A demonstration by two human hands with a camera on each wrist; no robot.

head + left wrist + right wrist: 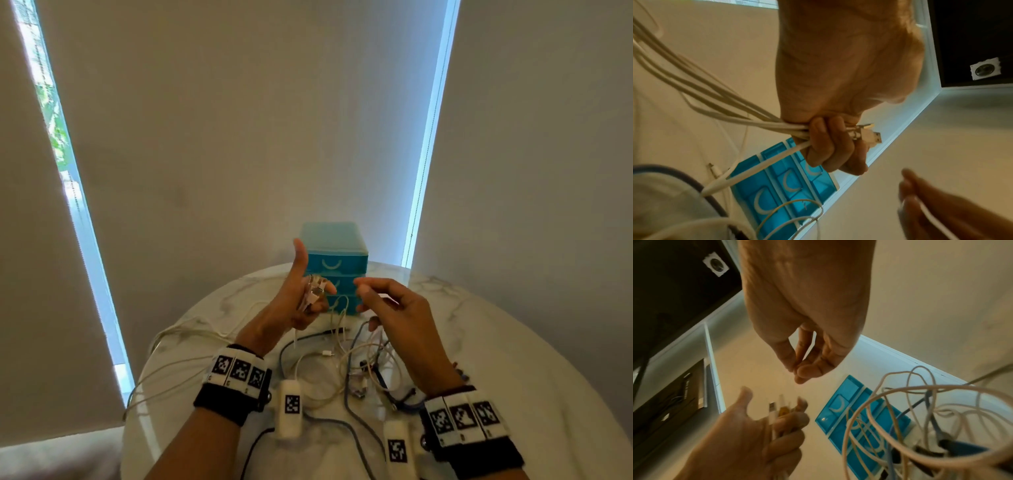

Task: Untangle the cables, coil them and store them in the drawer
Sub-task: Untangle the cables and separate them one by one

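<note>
Marble, white with grey veins, makes the round table point(513, 342) that fills the lower half of the head view. At its 12 o'clock edge stands a turquoise three-drawer mini chest point(334, 253), all drawers closed. Loose cables point(352, 370), mostly white with a couple of blue-grey ones, sprawl from the table's centre toward 6 o'clock, with long white loops trailing off toward 9 o'clock.

Raised in front of the chest, the left hand point(301, 301) has its fingers curled tight around a bundle of white cables point(760, 125), thumb standing free; their USB plugs point(869, 136) stick out past the fingers. At 3 o'clock of it the right hand point(394, 308) is lifted, thumb and fingertips drawn together, seemingly nipping a thin white cable point(929, 216), though blur leaves that uncertain.

Gathering ends looks to be the step in hand. Doing it well likely means keeping the plugs level in the left fist and drawing one strand at a time clear of the heap, slowly, so no knot tightens.

Where the right hand's strand runs into the pile cannot be traced, nor can the cables be counted.
</note>
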